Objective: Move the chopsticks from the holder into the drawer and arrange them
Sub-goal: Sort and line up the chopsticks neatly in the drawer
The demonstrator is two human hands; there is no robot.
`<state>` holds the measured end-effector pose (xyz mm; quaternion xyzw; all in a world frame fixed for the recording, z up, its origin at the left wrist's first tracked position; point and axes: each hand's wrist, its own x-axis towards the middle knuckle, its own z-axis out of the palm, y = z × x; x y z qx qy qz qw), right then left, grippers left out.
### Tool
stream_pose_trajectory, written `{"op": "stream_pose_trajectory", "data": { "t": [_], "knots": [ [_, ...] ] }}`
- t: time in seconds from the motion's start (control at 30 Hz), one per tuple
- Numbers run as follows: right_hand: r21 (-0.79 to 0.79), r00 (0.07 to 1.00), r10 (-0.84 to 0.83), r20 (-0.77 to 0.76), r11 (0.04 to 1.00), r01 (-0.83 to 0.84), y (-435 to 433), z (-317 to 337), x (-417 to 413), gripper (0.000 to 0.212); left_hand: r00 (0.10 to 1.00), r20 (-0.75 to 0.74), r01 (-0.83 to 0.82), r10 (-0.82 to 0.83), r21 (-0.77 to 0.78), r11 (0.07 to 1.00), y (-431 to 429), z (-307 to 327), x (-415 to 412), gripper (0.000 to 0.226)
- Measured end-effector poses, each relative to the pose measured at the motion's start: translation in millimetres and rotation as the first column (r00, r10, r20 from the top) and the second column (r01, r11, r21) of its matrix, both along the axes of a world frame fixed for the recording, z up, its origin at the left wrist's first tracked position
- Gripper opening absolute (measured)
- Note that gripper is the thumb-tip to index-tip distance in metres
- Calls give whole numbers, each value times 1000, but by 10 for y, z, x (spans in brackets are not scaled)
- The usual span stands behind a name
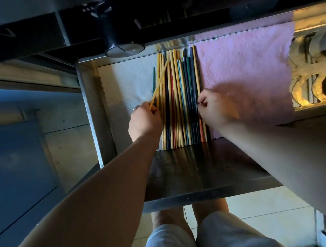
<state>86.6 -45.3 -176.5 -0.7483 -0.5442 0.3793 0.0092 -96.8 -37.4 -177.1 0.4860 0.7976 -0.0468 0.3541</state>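
One drawer holds two cloths: a white cloth at nine o'clock and a pink cloth at three. Between them lie roughly twenty chopsticks, packed too tightly to count exactly, plus one teal chopstick apart. Two hands reach in: left hand, right hand.

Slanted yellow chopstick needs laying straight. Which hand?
Left. The left hand holds the slanted chopstick at the left edge of the row; the right hand pinches its right edge.

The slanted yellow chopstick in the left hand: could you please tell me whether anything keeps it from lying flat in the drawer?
Yes. Held by the left hand, the slanted chopstick crosses over the leftmost yellow chopsticks, which lie beneath it.
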Motion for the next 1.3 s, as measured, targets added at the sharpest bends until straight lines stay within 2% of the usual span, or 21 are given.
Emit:
{"op": "stream_pose_trajectory", "data": {
  "t": [0.23, 0.5, 0.67, 0.8, 0.9, 0.97, 1.03, 1.13, 1.23, 1.3],
  "knots": [
    [71, 995, -45, 87, 997, 39, 45, 16, -50, 13, 992, -51, 112, -116, -69, 991, 78, 49, 56, 17],
    [47, 987, -69, 145, 997, 63, 101, -39, -130, 23, 998, -1, 65, -66, -149, 987, 132, 80, 142, 10],
    [-84, 980, -198, 34, 976, 200, 172, -77, -106, 20, 998, 54, -4, 14, -172, 985, 131, 76, 126, 11],
    [-67, 953, -300, -30, 952, 298, 207, 19, -119, 17, 994, 99, -33, 53, -200, 979, 168, 110, 129, 11],
    [-57, 918, -387, -86, 922, 383, 216, 89, -127, 9, 985, 134, -83, 104, -157, 984, 167, 149, 138, 12],
    [-108, 842, -500, -204, 866, 488, 202, 87, -146, 9, 980, 153, -107, 126, -123, 987, 156, 163, 132, 12],
    [-202, 719, -627, -300, 778, 595, 181, 57, -180, 18, 969, 185, -142, 160, -107, 984, 138, 171, 131, 13],
    [-201, 701, -664, -260, 747, 634, 166, 13, -225, 16, 945, 228, -220, 237, -96, 971, 119, 158, 152, 14],
    [-167, 732, -644, -220, 765, 623, 170, 23, -232, 17, 937, 232, -245, 260, -92, 965, 113, 101, 189, 8],
    [-165, 742, -633, -221, 774, 612, 159, 44, -228, 14, 933, 225, -257, 279, -121, 959, 110, 60, 209, 13]
  ]
}}
